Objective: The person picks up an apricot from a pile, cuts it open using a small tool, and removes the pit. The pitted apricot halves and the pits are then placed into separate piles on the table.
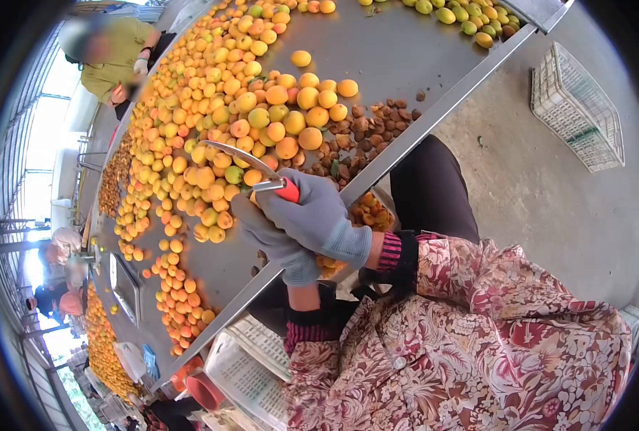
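My right hand [312, 212], in a grey knitted glove, is closed around the red handle of a knife [246, 156]. The curved blade points to the upper left, above the apricots, and a metal piece juts out beside the handle. Against it, my left hand [273, 241], gloved alike, has its fingers curled. An orange sliver shows by these fingers; whether they hold it is hidden. Just beyond both hands, yellow-orange apricots [309, 138] are heaped on the metal table [341, 43]. Brown pits [370, 129] lie near the table's edge, and cut apricot pieces [370, 212] are in a container below.
The table's raised rim [434, 115] runs between my body and the fruit. Greener fruit [470, 18] lies at the far end. A white plastic crate [578, 108] stands on the floor at right, another crate [248, 373] below. A co-worker [115, 57] is across the table.
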Action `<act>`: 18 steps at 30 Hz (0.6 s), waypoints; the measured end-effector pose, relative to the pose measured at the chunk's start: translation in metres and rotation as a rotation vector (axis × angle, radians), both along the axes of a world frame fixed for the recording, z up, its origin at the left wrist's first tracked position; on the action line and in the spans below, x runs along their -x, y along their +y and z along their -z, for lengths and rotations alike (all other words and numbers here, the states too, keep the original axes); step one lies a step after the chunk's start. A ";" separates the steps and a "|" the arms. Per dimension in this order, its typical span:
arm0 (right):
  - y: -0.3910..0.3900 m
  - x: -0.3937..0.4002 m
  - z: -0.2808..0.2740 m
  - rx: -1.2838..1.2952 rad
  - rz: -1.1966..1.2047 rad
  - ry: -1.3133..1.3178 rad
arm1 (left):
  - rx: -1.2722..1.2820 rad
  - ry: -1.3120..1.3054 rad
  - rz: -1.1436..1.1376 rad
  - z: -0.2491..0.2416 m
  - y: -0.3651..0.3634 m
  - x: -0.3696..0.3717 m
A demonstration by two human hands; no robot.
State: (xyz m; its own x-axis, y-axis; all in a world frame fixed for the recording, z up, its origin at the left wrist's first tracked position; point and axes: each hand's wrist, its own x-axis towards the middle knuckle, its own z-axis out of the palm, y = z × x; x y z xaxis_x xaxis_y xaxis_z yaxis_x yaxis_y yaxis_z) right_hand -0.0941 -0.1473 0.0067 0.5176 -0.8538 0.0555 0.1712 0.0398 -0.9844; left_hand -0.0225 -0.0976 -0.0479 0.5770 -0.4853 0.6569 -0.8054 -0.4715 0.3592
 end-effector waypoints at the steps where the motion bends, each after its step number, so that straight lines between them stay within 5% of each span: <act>1: -0.004 0.001 -0.001 -0.002 -0.007 0.000 | -0.002 0.000 -0.007 -0.015 -0.002 0.002; 3: -0.015 0.012 -0.006 -0.433 -0.161 -0.134 | 0.855 1.572 0.498 -0.061 -0.007 0.009; 5: -0.028 0.022 0.005 -0.523 -0.357 -0.246 | 0.737 1.425 0.452 -0.059 -0.006 0.009; 7: -0.031 0.027 0.016 -0.889 -0.598 -0.454 | 0.500 1.152 0.378 -0.049 -0.005 0.010; 8: -0.030 0.044 0.001 -0.605 -0.527 -0.277 | 0.702 1.925 0.670 -0.043 0.008 -0.014; 12: -0.024 0.064 0.006 -0.539 -0.607 0.077 | 0.477 1.817 0.811 -0.026 0.034 -0.031; 14: -0.007 0.062 0.051 -0.381 -0.572 0.083 | 0.764 2.113 0.967 -0.023 0.036 -0.028; 18: 0.002 0.070 0.074 -0.167 -0.584 0.264 | 0.858 2.049 0.754 -0.026 0.046 -0.016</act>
State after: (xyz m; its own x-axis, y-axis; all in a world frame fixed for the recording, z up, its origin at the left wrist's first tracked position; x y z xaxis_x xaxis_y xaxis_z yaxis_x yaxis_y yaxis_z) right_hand -0.1643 -0.1451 -0.0670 0.8760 -0.4152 -0.2454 -0.1710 0.2084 -0.9630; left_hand -0.0063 -0.0513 -0.0222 0.4208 -0.8774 -0.2304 0.8241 0.2636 0.5014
